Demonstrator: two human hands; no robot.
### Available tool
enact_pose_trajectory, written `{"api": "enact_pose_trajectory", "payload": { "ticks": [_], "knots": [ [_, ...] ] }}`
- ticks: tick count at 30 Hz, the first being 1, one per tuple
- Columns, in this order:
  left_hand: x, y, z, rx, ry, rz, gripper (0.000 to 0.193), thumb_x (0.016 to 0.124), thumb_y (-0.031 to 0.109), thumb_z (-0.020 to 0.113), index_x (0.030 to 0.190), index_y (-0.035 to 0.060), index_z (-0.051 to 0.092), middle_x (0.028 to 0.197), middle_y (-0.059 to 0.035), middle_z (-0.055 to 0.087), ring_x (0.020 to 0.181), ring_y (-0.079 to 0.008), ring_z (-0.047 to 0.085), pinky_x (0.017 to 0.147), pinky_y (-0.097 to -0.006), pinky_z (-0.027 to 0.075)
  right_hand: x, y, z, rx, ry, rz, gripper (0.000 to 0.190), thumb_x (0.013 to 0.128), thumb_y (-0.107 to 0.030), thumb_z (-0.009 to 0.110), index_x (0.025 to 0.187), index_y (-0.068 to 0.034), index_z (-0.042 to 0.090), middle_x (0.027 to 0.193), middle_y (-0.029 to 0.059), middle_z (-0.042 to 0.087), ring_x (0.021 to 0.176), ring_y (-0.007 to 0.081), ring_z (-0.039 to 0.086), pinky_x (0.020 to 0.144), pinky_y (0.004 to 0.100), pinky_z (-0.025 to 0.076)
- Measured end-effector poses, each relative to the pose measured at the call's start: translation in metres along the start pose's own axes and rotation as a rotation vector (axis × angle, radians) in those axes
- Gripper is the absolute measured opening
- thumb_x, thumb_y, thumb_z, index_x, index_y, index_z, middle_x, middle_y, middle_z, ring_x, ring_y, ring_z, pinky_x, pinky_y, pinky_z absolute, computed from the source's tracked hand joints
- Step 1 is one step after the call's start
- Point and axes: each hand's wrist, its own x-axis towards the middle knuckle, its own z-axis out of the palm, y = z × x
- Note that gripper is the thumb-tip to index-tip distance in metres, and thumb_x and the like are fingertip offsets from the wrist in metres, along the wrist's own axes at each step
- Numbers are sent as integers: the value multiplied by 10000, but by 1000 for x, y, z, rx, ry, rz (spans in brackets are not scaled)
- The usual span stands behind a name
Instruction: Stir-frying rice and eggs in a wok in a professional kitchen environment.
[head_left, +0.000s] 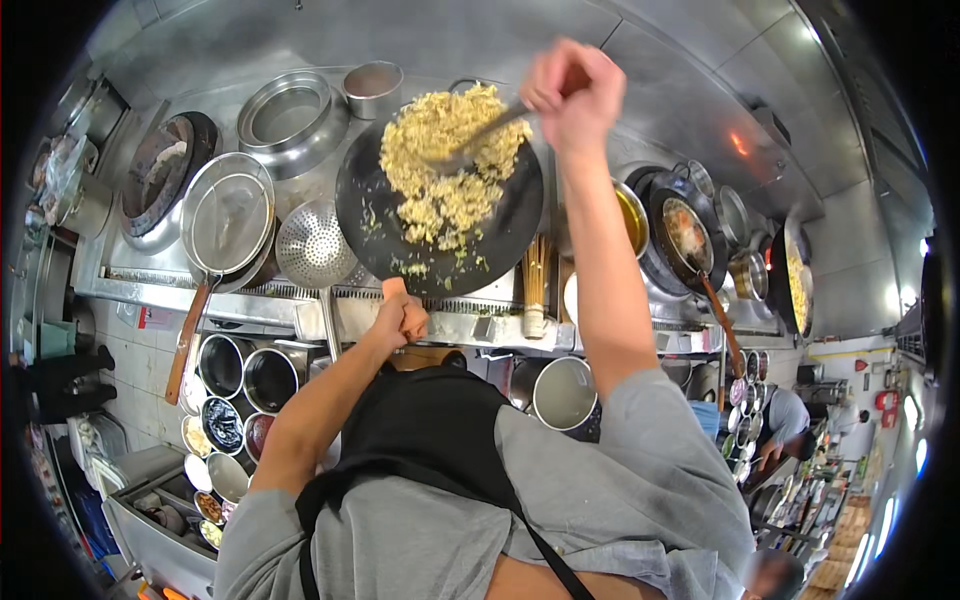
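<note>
A large black wok (480, 259) stands tilted on the steel range, with a heap of yellow fried rice (442, 150) at its far side and green bits scattered nearer. My left hand (400, 319) grips the wok's near handle through a folded orange cloth (392, 287). Raised over the wok's right edge, my right hand (574, 90) is closed on the handle of a metal ladle (491, 129), slightly blurred; its head lies in the rice. The handle's upper end is hidden by the fingers.
Left of the wok are a perforated skimmer (315, 244), a wire strainer (229, 214) and a steel pot (373, 86). A bamboo brush (535, 281) and an oil pot (630, 217) flank its right. Ingredient containers (223, 424) stand low left. Another person (787, 420) bends at the far right.
</note>
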Motion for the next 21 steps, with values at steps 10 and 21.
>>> {"api": "enact_pose_trajectory", "payload": {
  "ticks": [10,21],
  "knots": [
    [53,59,40,165,-104,133,698,859,723,370,586,94,499,492,-50,434,379,-200,392,367,-323,287,-16,-159,24,-31,11,-142,498,805,-483,363,572,-64,499,406,43,330,345,160,267,362,330,253],
    [-84,59,41,-102,-512,62,625,931,553,427,1291,41,442,1056,-175,575,923,-326,592,874,-451,501,-63,19,-19,-81,420,-129,477,871,-427,336,547,-81,395,428,37,330,381,154,281,420,319,299]
  ]
}}
